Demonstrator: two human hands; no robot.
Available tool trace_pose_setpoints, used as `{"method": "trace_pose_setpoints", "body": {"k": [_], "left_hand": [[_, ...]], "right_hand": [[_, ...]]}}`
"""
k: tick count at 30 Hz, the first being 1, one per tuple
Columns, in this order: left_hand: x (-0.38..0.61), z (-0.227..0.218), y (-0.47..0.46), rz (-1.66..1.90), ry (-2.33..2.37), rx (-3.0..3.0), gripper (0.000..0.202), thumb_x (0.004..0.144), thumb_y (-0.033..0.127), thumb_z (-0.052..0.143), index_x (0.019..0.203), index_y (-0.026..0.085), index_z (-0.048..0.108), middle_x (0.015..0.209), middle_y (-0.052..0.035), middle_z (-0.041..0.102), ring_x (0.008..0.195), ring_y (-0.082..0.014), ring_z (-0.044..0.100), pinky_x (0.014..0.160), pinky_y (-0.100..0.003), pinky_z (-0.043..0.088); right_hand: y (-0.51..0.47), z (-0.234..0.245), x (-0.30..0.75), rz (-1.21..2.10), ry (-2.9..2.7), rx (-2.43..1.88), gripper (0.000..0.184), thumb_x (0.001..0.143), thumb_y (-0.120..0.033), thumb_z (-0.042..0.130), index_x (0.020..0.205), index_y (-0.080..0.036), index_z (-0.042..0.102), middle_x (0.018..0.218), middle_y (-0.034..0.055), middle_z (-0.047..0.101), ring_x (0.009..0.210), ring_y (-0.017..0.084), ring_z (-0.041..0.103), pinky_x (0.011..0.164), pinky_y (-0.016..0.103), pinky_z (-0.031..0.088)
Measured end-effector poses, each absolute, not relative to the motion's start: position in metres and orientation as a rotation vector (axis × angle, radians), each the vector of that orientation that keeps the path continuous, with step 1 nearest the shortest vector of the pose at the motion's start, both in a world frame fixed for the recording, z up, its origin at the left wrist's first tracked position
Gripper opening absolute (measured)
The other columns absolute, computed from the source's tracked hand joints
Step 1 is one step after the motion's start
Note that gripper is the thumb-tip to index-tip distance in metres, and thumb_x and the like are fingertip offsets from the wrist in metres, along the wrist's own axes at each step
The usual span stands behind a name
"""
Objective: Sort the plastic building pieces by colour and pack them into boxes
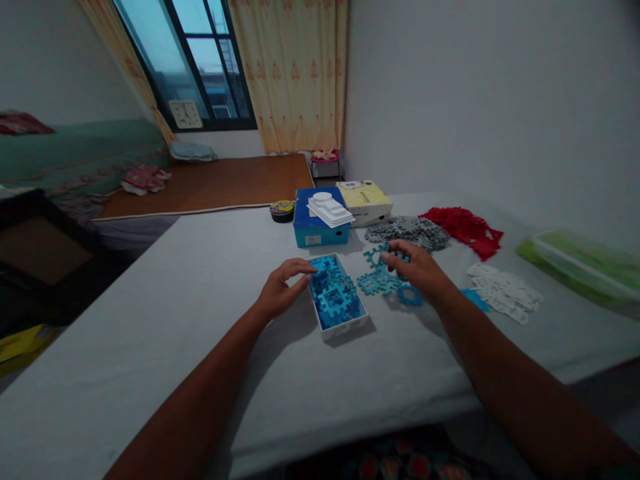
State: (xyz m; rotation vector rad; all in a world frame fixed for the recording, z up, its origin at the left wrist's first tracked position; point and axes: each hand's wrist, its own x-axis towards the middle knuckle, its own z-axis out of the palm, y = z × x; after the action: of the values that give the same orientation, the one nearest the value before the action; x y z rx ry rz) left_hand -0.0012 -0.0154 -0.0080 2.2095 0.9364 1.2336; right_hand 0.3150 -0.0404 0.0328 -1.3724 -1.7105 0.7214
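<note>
A white open box [345, 328] full of blue plastic interlocking pieces [336, 301] stands on the white-covered table. My left hand [285, 287] is at the box's left rim, with its fingers stretched out and the thumb apart. Right of the box lie loose teal interlocking pieces [373, 283] with notched edges. Over them is my right hand [413, 267], its thumb and fingers closed on a teal piece whose outline is partly hidden. A darker blue ring-shaped piece [410, 295] lies just below that hand.
Behind the box are a blue box [320, 233] with white pieces [330, 210] on top, a yellow-and-white box [367, 203] and a round tin [282, 212]. Grey pieces [407, 230], red pieces [465, 227], white pieces [505, 290] and a green-tinted plastic container [580, 267] lie rightward.
</note>
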Motion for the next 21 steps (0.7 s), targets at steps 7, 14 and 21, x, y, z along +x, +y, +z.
{"method": "trace_pose_setpoints", "body": {"k": [7,14,21], "left_hand": [[0.000,-0.019,-0.010,1.248,0.999,2.250,0.018,0.089,0.031,0.060,0.100,0.023,0.074,0.103,-0.0087,0.071,0.102,-0.0213,0.066,0.094,-0.042,0.053],[-0.005,-0.020,-0.007,1.267,1.073,2.267,0.022,0.090,0.035,0.059,0.103,0.023,0.072,0.105,-0.0076,0.072,0.102,-0.0213,0.066,0.095,-0.042,0.053],[-0.005,-0.026,-0.002,1.241,1.088,2.273,0.022,0.090,0.037,0.059,0.102,0.025,0.073,0.106,-0.0065,0.072,0.102,-0.0211,0.066,0.094,-0.042,0.054]], "right_hand": [[-0.059,0.007,0.344,1.075,-2.185,-1.285,0.033,0.078,-0.050,0.067,0.088,-0.019,0.070,0.085,0.0028,0.071,0.079,0.020,0.064,0.072,0.031,0.051],[-0.049,0.007,0.430,0.365,-2.015,-1.751,0.040,0.081,-0.048,0.060,0.111,-0.022,0.071,0.113,0.0108,0.072,0.103,0.031,0.065,0.091,0.045,0.050],[-0.075,-0.014,0.480,0.496,-2.235,-1.878,0.064,0.066,-0.041,0.074,0.127,-0.024,0.065,0.129,0.0106,0.065,0.115,0.033,0.060,0.102,0.046,0.045]]}}
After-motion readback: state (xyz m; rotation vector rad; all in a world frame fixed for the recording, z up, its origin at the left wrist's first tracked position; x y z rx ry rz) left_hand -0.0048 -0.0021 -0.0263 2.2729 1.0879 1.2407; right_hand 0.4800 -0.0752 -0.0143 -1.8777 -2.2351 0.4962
